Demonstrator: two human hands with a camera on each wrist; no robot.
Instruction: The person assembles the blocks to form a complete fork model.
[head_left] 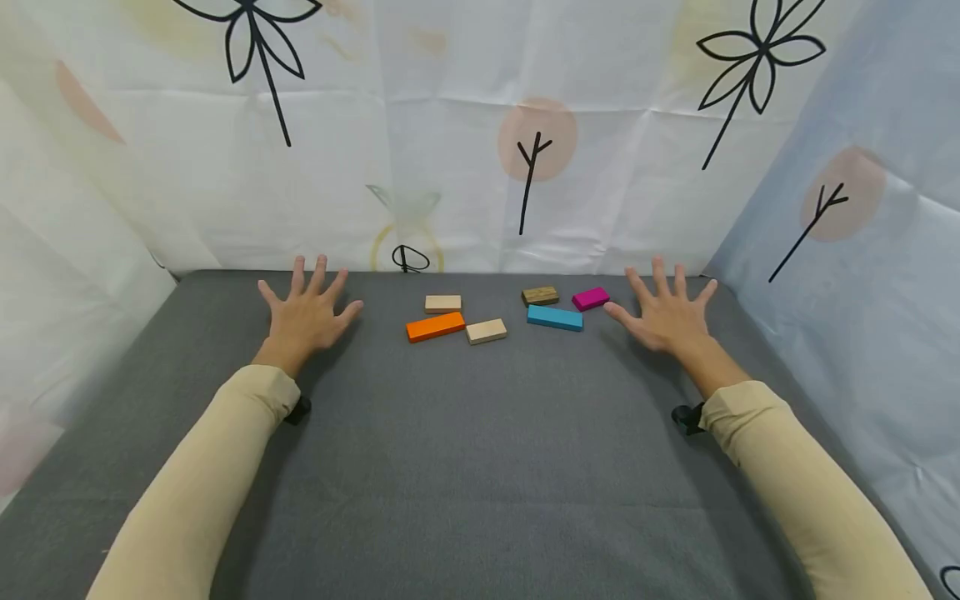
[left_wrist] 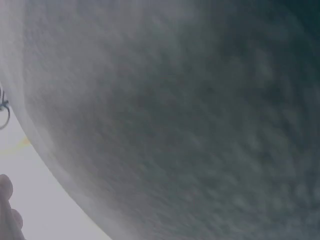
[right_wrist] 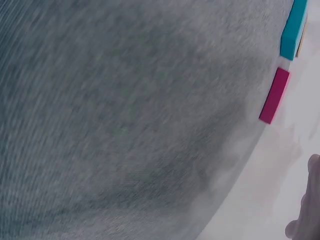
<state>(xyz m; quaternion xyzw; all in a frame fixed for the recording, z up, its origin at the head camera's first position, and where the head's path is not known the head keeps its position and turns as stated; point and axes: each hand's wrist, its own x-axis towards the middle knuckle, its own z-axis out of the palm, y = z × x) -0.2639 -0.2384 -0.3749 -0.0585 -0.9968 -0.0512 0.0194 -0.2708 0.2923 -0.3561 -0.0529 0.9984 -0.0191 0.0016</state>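
Two pale tan sleeves, the left one (head_left: 202, 483) and the right one (head_left: 817, 492), reach forward over the grey desk (head_left: 480, 467). Just beyond their cuffs, a small black device shows at the left wrist (head_left: 298, 412) and another at the right wrist (head_left: 687, 419).

The left hand (head_left: 303, 318) is toward the far left corner of the desk, its fingers spread wide and holding nothing. The right hand (head_left: 667, 317), toward the far right corner, is likewise spread and holds nothing; its thumb points inward, near the magenta block's right end. Whether either palm touches the desk cannot be told.

Six blocks lie between the hands, near the middle of the desk's far edge. Nearest are a pale wooden block (head_left: 486, 332) and, to its left, a longer orange block (head_left: 436, 327); their neighbouring ends are so close that contact cannot be judged. A long blue block (head_left: 555, 317) lies slightly farther back, to the right of these two. Just behind the orange block is a second pale block (head_left: 443, 304), lying nearly parallel to the far edge. The magenta block (head_left: 590, 299) lies at a slant behind the blue block's right end, and a brown wood-grained block (head_left: 540, 296) sits behind its left end.

Past the far edge hangs a white curtain (head_left: 450, 50) printed with black leaf and branch outlines.
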